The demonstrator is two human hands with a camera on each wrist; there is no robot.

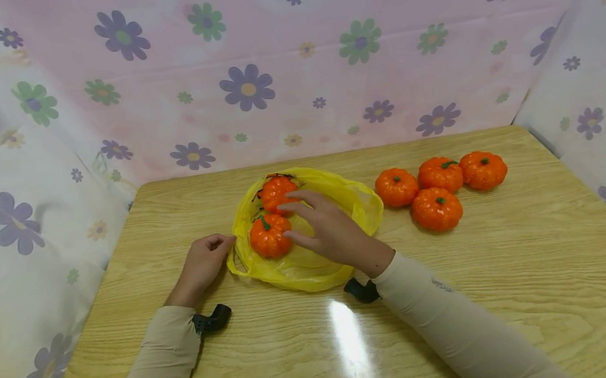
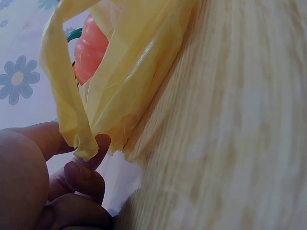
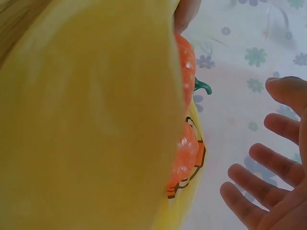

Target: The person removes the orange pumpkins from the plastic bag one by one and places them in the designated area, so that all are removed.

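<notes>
A yellow plastic bag (image 1: 310, 278) lies on the table with its mouth spread wide. Inside it, toward the left, are two small orange pumpkins with green stems, a front pumpkin (image 1: 271, 239) and a back pumpkin (image 1: 275, 194). At the bag's left edge my left hand (image 1: 204, 262) pinches the handle loop (image 2: 72, 105) between thumb and finger. My right hand (image 1: 332, 225) hovers over the bag's opening, close to both pumpkins. Its fingers (image 3: 276, 165) are spread and hold nothing in the right wrist view.
Right of the bag sits a group of several more orange pumpkins (image 1: 437, 209) on the wooden table (image 1: 528, 266). A flowered cloth (image 1: 293, 65) hangs behind and at both sides. Black wrist pieces (image 1: 214, 319) are strapped at both sleeves.
</notes>
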